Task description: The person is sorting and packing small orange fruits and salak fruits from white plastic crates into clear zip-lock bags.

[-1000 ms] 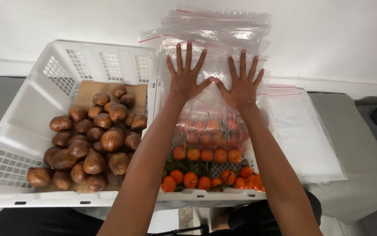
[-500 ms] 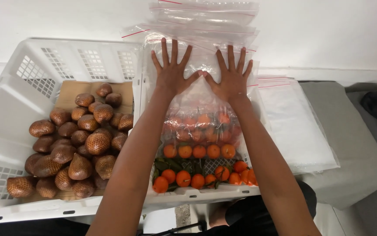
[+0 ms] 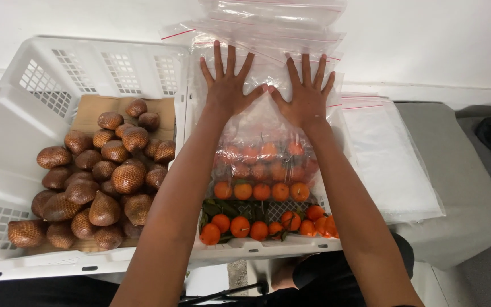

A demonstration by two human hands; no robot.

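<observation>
Clear plastic bags [image 3: 268, 40] under flat, spread left hand [image 3: 227, 85] and right hand [image 3: 305, 94], oranges [image 3: 260, 190] beneath, scaly brown fruit [image 3: 100, 182] in left crate [image 3: 23, 108]

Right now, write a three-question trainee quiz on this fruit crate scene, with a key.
1. True or false: both hands lie flat, fingers spread, on the clear plastic bag.
2. Which fruit fills the left crate? A. small orange fruits B. brown scaly fruits C. bananas
3. Fill in: the stack of flat bags lies to the ___ of the right hand.

Key
1. True; the left hand too.
2. B: brown scaly fruits; small orange fruits fill the other.
3. right
</observation>
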